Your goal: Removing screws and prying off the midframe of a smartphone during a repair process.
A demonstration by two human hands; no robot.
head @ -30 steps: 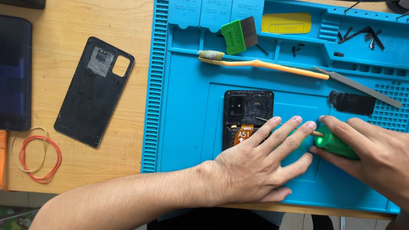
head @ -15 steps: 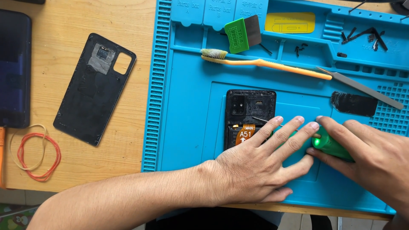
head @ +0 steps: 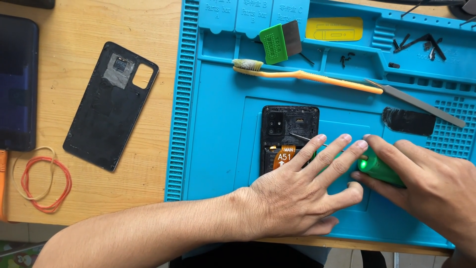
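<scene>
An opened black phone [head: 286, 133] lies face down on the blue repair mat [head: 213, 129], its insides and an orange label showing. My left hand [head: 302, 191] lies flat over the phone's lower part, fingers spread and pressing it down. My right hand [head: 431, 186] grips a green electric screwdriver [head: 379, 170] whose thin bit [head: 303, 139] reaches leftward onto the phone near its middle. A small green light glows at the screwdriver's front end.
The phone's black back cover [head: 110, 105] lies on the wooden table left of the mat. Along the mat's top lie an orange toothbrush [head: 307, 75], a green brush [head: 280, 43], a yellow card [head: 333, 29], metal tweezers [head: 416, 102], a black part [head: 407, 121] and loose screws. Rubber bands [head: 43, 179] and a dark tablet [head: 17, 82] sit far left.
The view has shifted slightly. Both hands stay on the phone, the screwdriver's tip edging a little along it.
</scene>
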